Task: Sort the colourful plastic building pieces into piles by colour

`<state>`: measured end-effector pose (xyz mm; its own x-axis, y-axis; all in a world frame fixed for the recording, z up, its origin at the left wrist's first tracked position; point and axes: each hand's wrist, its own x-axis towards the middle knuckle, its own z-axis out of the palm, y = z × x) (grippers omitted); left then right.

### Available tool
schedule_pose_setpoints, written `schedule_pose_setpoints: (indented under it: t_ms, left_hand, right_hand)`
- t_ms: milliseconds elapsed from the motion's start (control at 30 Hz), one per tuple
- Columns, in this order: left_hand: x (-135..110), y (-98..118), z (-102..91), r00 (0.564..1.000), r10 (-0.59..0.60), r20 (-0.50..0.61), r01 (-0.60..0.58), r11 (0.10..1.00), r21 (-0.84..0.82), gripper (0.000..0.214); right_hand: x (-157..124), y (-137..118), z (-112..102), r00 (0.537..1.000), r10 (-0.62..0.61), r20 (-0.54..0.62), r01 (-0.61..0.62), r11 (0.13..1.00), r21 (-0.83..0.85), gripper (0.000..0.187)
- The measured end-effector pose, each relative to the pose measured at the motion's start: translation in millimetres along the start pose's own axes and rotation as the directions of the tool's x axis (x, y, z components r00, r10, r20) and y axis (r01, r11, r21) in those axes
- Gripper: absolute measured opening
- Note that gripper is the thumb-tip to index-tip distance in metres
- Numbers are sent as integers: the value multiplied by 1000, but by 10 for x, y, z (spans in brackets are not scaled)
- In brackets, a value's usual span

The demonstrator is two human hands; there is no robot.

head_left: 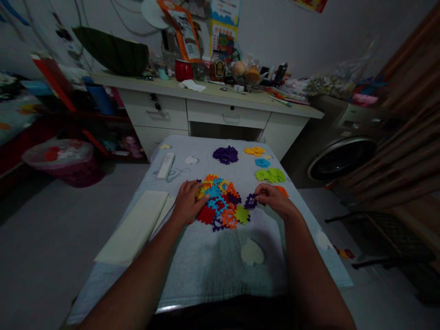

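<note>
A mixed heap of flat, toothed plastic pieces [222, 201] in red, orange, blue, green and purple lies at the middle of a cloth-covered table [206, 261]. My left hand [188, 201] rests on the heap's left edge, its fingers curled over a yellow piece. My right hand [273, 198] pinches a purple piece [250, 201] at the heap's right edge. Sorted piles lie farther back: purple [225, 155], yellow [254, 151], blue [262, 162] and green [270, 175]. An orange pile [282, 189] shows just behind my right hand.
A cream pad [137, 227] lies at the table's left, with a white box [166, 165] behind it. A cluttered white desk [220, 107] stands beyond, a washing machine [340, 146] to the right, a pink-lined bin [63, 160] on the floor left, and chair legs [381, 229] on the right.
</note>
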<state>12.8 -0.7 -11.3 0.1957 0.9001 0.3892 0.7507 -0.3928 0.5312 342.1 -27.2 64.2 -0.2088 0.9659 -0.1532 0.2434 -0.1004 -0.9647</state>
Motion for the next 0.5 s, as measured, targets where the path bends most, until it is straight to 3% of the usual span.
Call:
schedule_pose_setpoints:
  t_ms: [100, 300, 500]
  left_hand:
    - [3, -3, 24, 1000, 12, -6, -12, 1000, 12, 49]
    - [2, 24, 25, 999, -10, 32, 8, 999, 43, 55]
    - [-6, 35, 15, 999, -24, 37, 22, 999, 44, 55]
  right_hand:
    - [178, -148, 32, 989, -51, -135, 57, 998, 36, 28]
    - [858, -202, 129, 924, -209, -321, 178, 976, -123, 17]
    - [1634, -168, 222, 844, -252, -473, 110, 945, -308, 17]
